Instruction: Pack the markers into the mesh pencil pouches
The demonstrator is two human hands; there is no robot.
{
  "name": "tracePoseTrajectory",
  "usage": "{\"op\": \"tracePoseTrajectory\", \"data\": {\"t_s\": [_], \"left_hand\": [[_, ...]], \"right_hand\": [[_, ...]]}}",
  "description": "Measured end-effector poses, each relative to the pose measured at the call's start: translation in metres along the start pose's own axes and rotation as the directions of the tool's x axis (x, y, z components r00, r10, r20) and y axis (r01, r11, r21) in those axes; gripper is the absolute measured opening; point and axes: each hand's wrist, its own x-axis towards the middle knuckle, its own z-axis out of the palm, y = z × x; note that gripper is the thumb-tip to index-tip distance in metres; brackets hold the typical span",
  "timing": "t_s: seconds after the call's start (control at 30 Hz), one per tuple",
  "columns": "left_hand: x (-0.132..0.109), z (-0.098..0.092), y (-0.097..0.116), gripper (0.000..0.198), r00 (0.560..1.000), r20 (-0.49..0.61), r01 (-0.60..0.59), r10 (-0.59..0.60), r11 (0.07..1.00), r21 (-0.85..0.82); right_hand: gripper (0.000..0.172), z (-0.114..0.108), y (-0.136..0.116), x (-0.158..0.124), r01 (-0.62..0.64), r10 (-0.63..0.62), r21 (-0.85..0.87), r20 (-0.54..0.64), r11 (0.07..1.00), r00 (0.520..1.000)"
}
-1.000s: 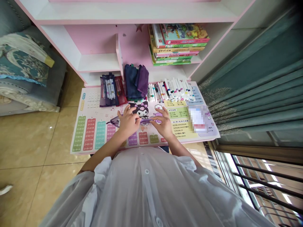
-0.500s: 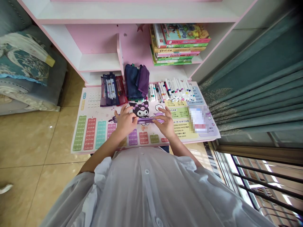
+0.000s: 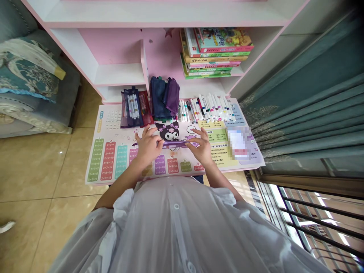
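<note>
A thin purple strip, apparently the top edge of a purple mesh pouch (image 3: 175, 144), stretches between my two hands above the desk mat. My left hand (image 3: 149, 146) pinches its left end between thumb and forefinger, the other fingers spread. At the opposite end, my right hand (image 3: 201, 149) pinches with thumb and forefinger. The pouch shows nearly edge-on, so its inside is hidden. Beyond the hands lie folded dark blue mesh pouches (image 3: 158, 98) with a purple pouch (image 3: 171, 96) on top. White markers (image 3: 212, 108) lie in a row to their right.
Filled mesh pouches (image 3: 132, 108) with markers lie at the back left of the printed desk mat (image 3: 96, 151). A blurred white packet (image 3: 239, 144) is on the right. Stacked books (image 3: 216, 57) stand on the pink-and-white shelf (image 3: 119, 74). A curtain (image 3: 301, 94) hangs at the right.
My hands have moved slightly apart, the left toward the left and the right toward the right. The purple pouch stays between them, its edge pulled straight.
</note>
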Motion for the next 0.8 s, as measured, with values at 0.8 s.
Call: {"op": "tracePoseTrajectory", "data": {"t_s": [0.8], "left_hand": [[0.000, -0.013, -0.012, 0.021, 0.996, 0.009, 0.084, -0.083, 0.996, -0.030]], "right_hand": [[0.006, -0.010, 0.009, 0.003, -0.031, 0.030, -0.018, -0.030, 0.999, 0.999]]}}
